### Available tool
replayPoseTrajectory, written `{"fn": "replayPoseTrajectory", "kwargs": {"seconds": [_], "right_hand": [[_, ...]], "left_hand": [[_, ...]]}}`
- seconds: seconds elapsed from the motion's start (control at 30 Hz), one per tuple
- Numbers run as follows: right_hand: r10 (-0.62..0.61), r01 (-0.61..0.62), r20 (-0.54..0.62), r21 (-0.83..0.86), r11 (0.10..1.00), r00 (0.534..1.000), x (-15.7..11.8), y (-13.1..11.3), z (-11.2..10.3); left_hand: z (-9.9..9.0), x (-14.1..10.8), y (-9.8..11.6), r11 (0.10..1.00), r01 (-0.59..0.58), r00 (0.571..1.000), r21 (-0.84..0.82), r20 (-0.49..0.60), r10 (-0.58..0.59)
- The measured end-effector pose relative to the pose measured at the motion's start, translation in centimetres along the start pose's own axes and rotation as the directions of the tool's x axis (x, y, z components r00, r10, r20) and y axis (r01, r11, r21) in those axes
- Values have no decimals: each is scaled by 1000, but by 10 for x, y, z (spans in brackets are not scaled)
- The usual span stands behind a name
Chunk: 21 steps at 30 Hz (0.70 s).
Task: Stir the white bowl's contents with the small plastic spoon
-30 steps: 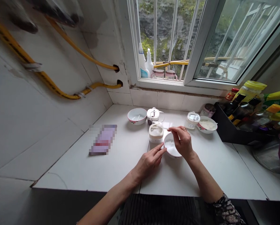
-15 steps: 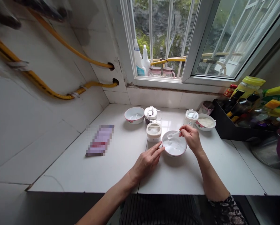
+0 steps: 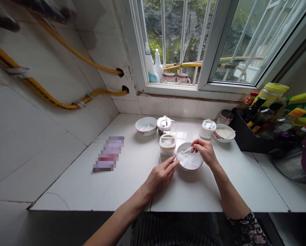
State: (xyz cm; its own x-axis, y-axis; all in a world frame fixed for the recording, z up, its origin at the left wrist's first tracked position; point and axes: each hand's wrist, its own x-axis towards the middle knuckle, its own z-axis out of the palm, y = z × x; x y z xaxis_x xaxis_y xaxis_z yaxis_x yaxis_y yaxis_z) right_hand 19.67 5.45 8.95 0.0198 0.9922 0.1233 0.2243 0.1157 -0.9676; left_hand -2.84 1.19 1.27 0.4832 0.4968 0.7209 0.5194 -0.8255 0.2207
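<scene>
My right hand (image 3: 204, 152) is closed on the handle of a small white spoon (image 3: 187, 150), whose head is inside a white bowl (image 3: 191, 164) with white contents. The fingertips of my left hand (image 3: 163, 175) touch the bowl's left rim; its fingers are stretched out and hold nothing. Just behind them, a lidded container (image 3: 167, 145) with white contents stands beside the bowl. A second lidded container (image 3: 164, 125) is behind that one, next to another bowl (image 3: 146, 126) with a spoon in it.
At the back right are a lidded jar (image 3: 208, 128) and a bowl of white stuff (image 3: 224, 133). A black box (image 3: 257, 145) of bottles and a pot (image 3: 291, 165) stand far right. A blurred purple item (image 3: 109, 153) lies left. The window (image 3: 178, 87) is behind.
My right hand has moved a little left with the spoon, whose head is now nearer the bowl's left side. My left hand stays at the rim.
</scene>
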Motion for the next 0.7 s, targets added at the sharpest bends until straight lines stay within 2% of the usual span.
{"fn": "replayPoseTrajectory", "kwargs": {"seconds": [0.23,0.53,0.63,0.7], "right_hand": [[69,-63,-31,162,985,997,4,-1,-6],[97,-75,-79,239,968,992,12,2,-7],[59,-26,-133,241,970,989,13,-3,3],[-31,64,-179,181,981,983,11,-8,14]], "left_hand": [[-1,1,1,1000,0,1000,2,-3,0],[0,1,1,1000,-1,1000,-4,-1,1],[0,2,1,1000,1,1000,5,0,-1],[0,2,2,1000,0,1000,15,0,0]]}}
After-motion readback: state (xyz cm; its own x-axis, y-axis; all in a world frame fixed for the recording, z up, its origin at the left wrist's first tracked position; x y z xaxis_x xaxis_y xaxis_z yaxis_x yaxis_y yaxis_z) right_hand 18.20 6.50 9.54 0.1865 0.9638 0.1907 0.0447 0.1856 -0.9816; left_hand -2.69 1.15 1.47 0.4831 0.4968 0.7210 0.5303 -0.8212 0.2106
